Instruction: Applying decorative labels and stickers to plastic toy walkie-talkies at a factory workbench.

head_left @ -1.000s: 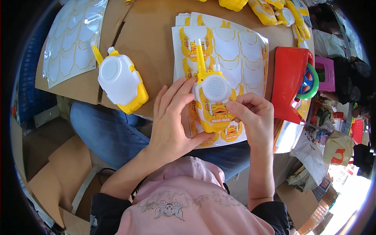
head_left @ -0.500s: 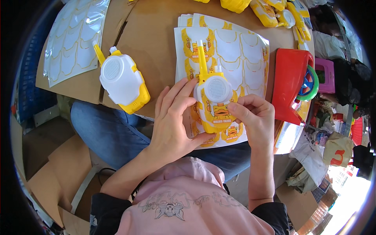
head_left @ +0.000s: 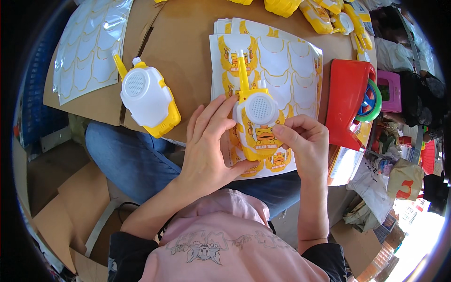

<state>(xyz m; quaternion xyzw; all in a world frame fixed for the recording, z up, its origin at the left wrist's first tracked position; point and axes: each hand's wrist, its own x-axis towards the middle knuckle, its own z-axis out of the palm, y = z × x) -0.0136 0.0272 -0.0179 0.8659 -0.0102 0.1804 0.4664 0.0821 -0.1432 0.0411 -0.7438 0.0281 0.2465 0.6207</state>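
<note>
A yellow and white toy walkie-talkie (head_left: 261, 109) lies face up on a stack of sticker sheets (head_left: 274, 54), its antenna pointing away from me. My left hand (head_left: 204, 148) grips its left side, fingers along the upper edge and thumb at the bottom. On the lower front of the toy sits a yellow duck sticker (head_left: 264, 136). My right hand (head_left: 306, 143) pinches that sticker's right edge between thumb and forefinger; the other fingers are curled in. Left of my hands rests a second walkie-talkie (head_left: 146, 99) with a plain white front.
A red tape dispenser (head_left: 347, 103) with a green roll stands at the right of the cardboard-covered table (head_left: 183, 51). More yellow walkie-talkies (head_left: 317, 16) are heaped at the far right. Another sticker sheet (head_left: 91, 47), mostly peeled, lies at the far left.
Both hands keep the same hold on the toy and the sticker. The whole view has shifted very slightly; nothing else has visibly moved.
</note>
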